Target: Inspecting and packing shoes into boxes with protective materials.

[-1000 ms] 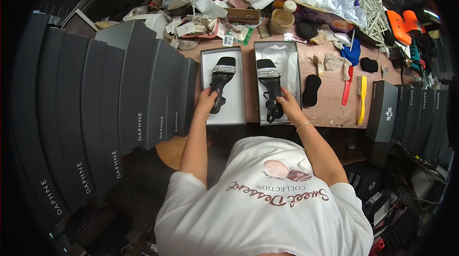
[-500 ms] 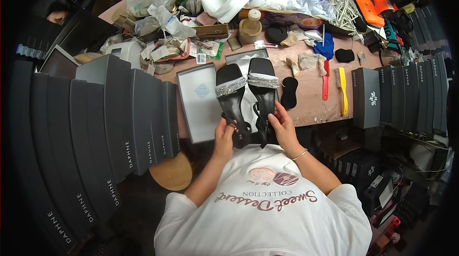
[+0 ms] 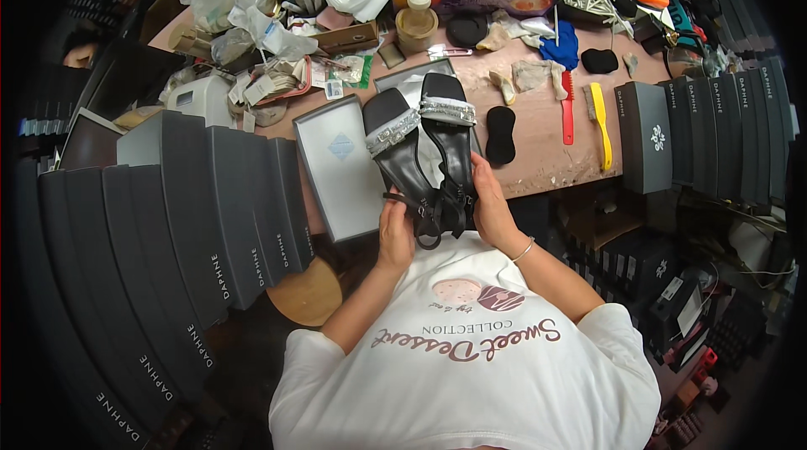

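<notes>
Two black sandals with glittery silver toe straps are held side by side in front of me, toes pointing away. My left hand is closed on the heel end of the left sandal, near its loose ankle strap. Around the outer heel side of the right sandal, my right hand is closed too. The heels lie close together, while the toes spread slightly apart. Beneath the sandals is a grey shoe box with white paper, mostly hidden. Left of it lies the grey box lid, its pale inside facing up.
Dark shoe boxes stand in a row at left, others at right. A black insole-shaped pad, a red brush and a yellow brush lie on the table. Plastic bags and a jar crowd the back. A round wooden stool is lower left.
The sandals' heels have come together and their toes now angle apart. My right hand has shifted to the right sandal's outer side. The whole view has shifted slightly.
</notes>
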A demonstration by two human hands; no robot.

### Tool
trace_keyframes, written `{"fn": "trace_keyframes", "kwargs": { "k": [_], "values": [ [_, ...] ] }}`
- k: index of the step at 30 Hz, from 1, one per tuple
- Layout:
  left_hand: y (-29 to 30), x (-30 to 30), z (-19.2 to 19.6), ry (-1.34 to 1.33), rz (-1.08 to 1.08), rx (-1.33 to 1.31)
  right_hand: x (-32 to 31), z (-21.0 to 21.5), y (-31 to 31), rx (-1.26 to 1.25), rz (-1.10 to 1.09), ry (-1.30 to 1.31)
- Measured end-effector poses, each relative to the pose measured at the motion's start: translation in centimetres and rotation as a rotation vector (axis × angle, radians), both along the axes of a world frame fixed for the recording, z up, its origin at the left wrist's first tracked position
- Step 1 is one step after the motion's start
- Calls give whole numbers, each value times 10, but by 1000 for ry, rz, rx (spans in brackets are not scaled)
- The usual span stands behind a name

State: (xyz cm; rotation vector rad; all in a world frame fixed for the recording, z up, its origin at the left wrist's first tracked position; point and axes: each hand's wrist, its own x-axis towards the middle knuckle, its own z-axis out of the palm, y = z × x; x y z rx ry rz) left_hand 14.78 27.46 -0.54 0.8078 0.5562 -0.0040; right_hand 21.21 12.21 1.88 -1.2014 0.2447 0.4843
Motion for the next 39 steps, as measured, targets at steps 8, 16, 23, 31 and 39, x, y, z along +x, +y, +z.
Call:
{"fn": "trace_keyframes", "kwargs": {
  "k": [8,16,23,31,39],
  "values": [
    [14,10,6,21,-141,66,4,16,3,13,52,120],
    [25,9,13,-253,-268,-1389,9,-6,-59,943,171,401],
    [-11,9,12,-185,-123,-1648,2,19,-57,848,54,462],
    [-14,15,20,-62,-9,-1687,87,-34,-163,-320,-5,54],
    [103,6,-68,107,-10,-325,113,-34,-106,-1264,141,-807]
  ]
}}
